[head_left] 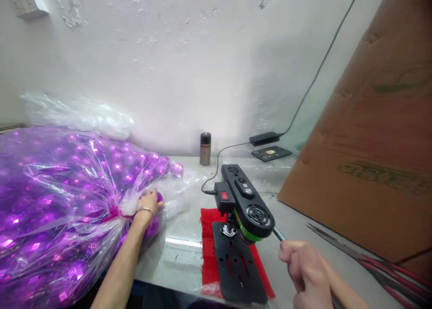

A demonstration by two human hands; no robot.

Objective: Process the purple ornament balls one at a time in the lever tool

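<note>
A large clear plastic bag (111, 183) full of shiny purple balls (77, 270) fills the left side, gathered with a pink tie. My left hand (149, 204), wearing a thin bracelet, is at the bag's opening with its fingers curled about a purple ball (159, 196). My right hand (305, 270) is closed around a thin metal rod (278, 234), whose far end is hidden behind the black-and-green machine (248, 199). That machine has a red switch and stands on a slotted black base plate (236, 264) over red cloth (208, 250).
A small bottle (205, 149) with a black cap stands by the wall. Behind the machine are a black power adapter (266, 138) with its cord and a phone (271, 153). A cardboard sheet (364, 165) leans at right, beside long red-and-black pointed tools (364, 255).
</note>
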